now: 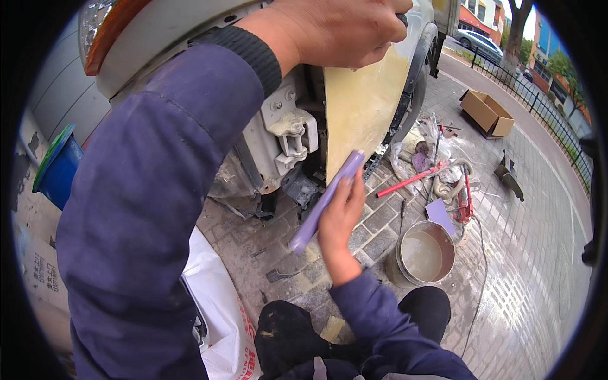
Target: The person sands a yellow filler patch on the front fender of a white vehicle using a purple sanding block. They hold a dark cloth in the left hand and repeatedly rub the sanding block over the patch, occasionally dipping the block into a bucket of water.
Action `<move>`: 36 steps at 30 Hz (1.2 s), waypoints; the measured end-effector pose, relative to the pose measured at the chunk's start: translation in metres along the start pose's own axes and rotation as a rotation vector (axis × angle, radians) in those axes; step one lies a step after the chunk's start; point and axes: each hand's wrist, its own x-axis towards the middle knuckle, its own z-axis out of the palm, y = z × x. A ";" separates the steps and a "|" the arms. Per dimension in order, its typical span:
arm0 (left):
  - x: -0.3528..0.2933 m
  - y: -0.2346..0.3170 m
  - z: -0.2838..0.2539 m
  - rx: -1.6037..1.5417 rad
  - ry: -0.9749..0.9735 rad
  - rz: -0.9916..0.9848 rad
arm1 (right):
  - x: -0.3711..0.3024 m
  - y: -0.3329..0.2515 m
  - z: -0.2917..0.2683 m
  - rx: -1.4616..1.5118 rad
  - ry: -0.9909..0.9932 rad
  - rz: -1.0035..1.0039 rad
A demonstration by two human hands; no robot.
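My right hand (342,218) is closed round a long, flat purple sanding block (326,206), tilted with its upper end by the lower part of a cream-coloured fender panel (361,104). Up at the top edge my left hand (339,31) is closed, its fingers curled against the upper part of that panel. What those fingers grip, if anything, is hidden. Left of the panel, a vehicle's bare white hinge bracket (294,136) shows, partly behind my left sleeve. Above my sleeve is an orange and clear lamp (111,35).
A metal bucket of cloudy water (425,256) stands by my right knee, a purple sheet (440,215) beside it. Beyond lie a red-handled tool (465,199), a red rod (411,180), plastic wrap and a cardboard box (486,115). A white sack (218,304) and blue bin (57,168) are leftward.
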 end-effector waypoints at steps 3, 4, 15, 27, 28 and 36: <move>-0.001 0.000 0.002 -0.001 -0.005 0.008 | -0.007 -0.003 0.001 0.056 0.013 -0.013; -0.001 0.000 0.002 0.003 0.001 0.012 | 0.005 0.001 0.002 0.055 0.019 -0.043; 0.000 0.001 0.000 0.009 -0.012 0.005 | 0.000 -0.006 0.000 0.050 -0.013 0.051; -0.001 0.000 0.002 -0.003 0.025 0.014 | 0.021 -0.019 0.006 0.050 0.016 0.011; -0.002 0.001 0.001 -0.001 0.014 0.010 | 0.035 -0.016 0.006 0.144 -0.017 0.122; -0.001 -0.001 0.005 -0.016 0.044 0.014 | 0.007 -0.038 0.010 0.158 -0.004 0.003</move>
